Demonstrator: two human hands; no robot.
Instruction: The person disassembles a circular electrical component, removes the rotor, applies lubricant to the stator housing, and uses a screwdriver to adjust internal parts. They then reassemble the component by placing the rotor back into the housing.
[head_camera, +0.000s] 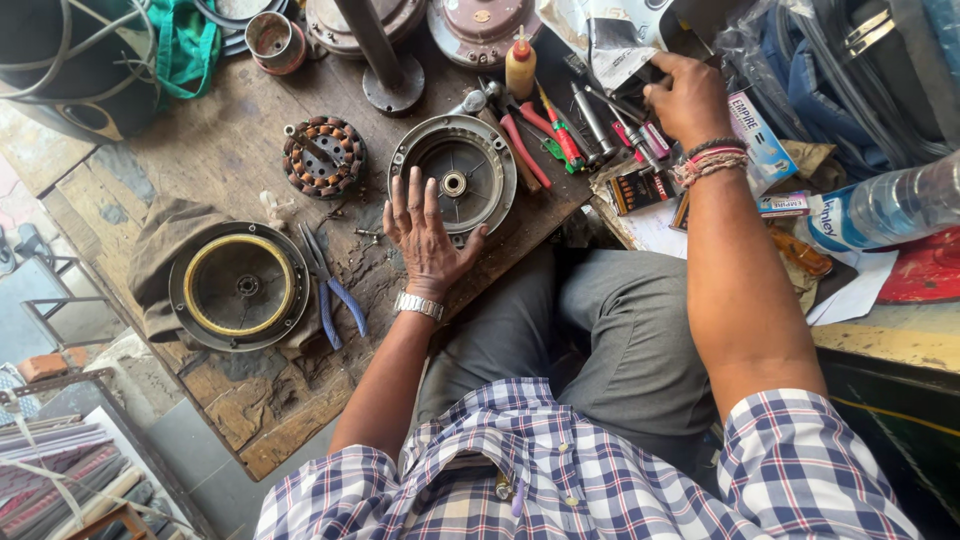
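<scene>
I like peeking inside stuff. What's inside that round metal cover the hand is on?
Inside the round metal cover, a small bearing sits at the centre, with ribs around it. The left hand hides the lower edge.

Round grey motor cover (455, 170) (hollow upward) flat on bench.

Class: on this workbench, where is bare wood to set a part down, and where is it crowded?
Bare wood lies above the stator, left of the post base, and below the pliers toward the bench's near edge. Crowded: the tool pile by the right hand.
</scene>
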